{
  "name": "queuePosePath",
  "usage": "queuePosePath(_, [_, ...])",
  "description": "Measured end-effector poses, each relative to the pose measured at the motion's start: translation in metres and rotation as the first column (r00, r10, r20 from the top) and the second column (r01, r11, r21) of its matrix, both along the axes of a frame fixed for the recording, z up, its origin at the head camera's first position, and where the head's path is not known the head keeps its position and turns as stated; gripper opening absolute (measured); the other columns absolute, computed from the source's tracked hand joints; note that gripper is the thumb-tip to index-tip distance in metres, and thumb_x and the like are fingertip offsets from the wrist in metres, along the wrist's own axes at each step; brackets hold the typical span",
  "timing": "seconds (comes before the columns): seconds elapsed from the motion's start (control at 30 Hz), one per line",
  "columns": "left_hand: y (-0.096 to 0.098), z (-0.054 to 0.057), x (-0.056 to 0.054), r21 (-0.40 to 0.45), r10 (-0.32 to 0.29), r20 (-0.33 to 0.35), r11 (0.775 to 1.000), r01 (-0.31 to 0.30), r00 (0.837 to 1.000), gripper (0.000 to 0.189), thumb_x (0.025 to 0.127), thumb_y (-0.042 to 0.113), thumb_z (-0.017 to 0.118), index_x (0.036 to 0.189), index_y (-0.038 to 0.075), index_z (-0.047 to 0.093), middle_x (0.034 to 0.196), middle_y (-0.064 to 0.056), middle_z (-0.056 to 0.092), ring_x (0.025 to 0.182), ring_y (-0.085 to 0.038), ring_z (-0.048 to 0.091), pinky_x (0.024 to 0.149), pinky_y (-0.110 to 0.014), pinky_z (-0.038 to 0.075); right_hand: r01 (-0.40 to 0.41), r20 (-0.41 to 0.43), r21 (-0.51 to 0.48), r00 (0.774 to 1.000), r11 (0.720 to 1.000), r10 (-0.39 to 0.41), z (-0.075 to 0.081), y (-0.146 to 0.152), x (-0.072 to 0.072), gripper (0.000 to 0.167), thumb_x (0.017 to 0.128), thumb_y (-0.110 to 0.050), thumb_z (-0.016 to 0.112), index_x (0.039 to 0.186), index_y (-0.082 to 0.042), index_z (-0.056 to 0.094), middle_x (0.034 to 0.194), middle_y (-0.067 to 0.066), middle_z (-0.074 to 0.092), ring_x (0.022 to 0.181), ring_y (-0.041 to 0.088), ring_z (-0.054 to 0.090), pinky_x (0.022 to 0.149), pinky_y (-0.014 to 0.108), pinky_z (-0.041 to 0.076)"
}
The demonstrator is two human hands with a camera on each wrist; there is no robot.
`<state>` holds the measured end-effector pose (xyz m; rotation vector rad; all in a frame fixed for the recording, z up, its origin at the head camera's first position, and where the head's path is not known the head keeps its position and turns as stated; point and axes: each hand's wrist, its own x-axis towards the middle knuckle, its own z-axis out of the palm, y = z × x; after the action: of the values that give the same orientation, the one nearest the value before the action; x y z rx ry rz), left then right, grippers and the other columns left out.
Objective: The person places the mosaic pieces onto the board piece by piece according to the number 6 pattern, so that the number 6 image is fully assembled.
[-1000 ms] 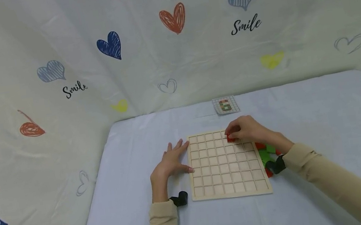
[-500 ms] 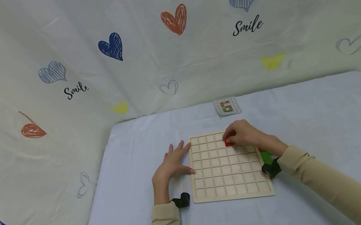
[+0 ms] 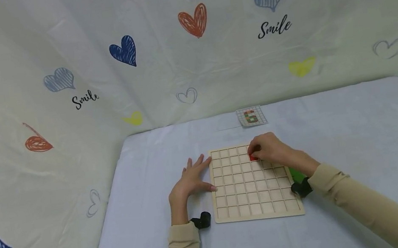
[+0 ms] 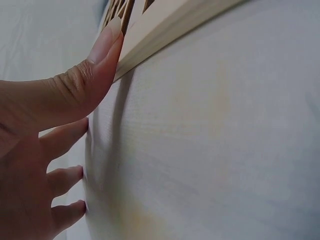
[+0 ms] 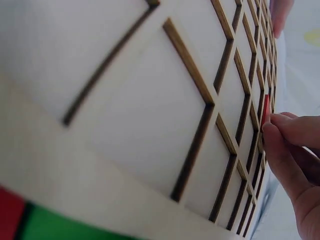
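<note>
A pale wooden grid board (image 3: pixel 239 188) lies flat on the white cloth. My right hand (image 3: pixel 272 147) pinches a small red square tile (image 3: pixel 253 157) between thumb and fingertips, at a cell in the second row from the far edge. In the right wrist view the red tile (image 5: pixel 266 110) sits low at the grid, partly covered by the fingertips. At the board's left edge my left hand (image 3: pixel 189 181) is spread with fingers straight. Its thumb (image 4: pixel 102 55) presses on the frame in the left wrist view, while other fingertips touch the cloth.
Green tiles (image 3: pixel 297 175) lie beside the board's right edge, partly behind the right wrist; red and green ones also show in the right wrist view. Beyond the board lies a card (image 3: pixel 251 116) printed with a coloured block pattern. A heart-printed sheet (image 3: pixel 161 78) hangs behind.
My right hand has moved slightly left and nearer with the red tile, lowering it toward a grid cell. The left hand keeps its place on the board's edge.
</note>
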<state>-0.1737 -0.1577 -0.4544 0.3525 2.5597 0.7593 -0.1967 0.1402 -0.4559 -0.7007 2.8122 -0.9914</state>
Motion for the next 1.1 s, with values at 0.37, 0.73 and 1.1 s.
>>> queuePosePath(0.37, [0.001,-0.001,-0.001,0.013,-0.002,0.003,1.000,0.002,1.000,0.102,0.077,0.026,0.092,0.162,0.021,0.036,0.173,-0.005,0.015,0.159,-0.041,-0.005,0.128,-0.061,0.003,0.042,-0.008,-0.009,0.999,0.999,-0.042,0.006,0.030,0.006,0.010,0.091,-0.001,0.072,0.099,-0.003,0.078,0.094,0.007,0.076,0.084,0.019,0.067,0.077,0.039,0.058])
queuePosePath(0.73, [0.000,0.002,-0.002,0.005,-0.019,0.000,1.000,0.019,1.000,0.101,0.078,0.025,0.091,0.162,0.019,0.036,0.173,-0.008,0.016,0.159,-0.044,-0.004,0.127,-0.063,0.005,0.087,0.023,0.038,0.996,0.995,-0.088,0.006,0.064,0.016,0.015,0.091,0.000,0.068,0.103,0.001,0.077,0.095,0.008,0.074,0.082,0.019,0.063,0.073,0.035,0.055])
queuePosePath(1.1, [0.000,0.001,0.002,0.000,-0.011,-0.006,1.000,0.011,1.000,0.100,0.078,0.025,0.091,0.162,0.020,0.035,0.173,-0.007,0.015,0.159,-0.043,-0.004,0.127,-0.062,0.004,0.108,0.082,0.116,0.990,0.987,-0.117,0.006,0.084,0.021,0.018,0.092,-0.007,0.070,0.106,0.003,0.076,0.095,0.009,0.072,0.084,0.022,0.063,0.073,0.037,0.056])
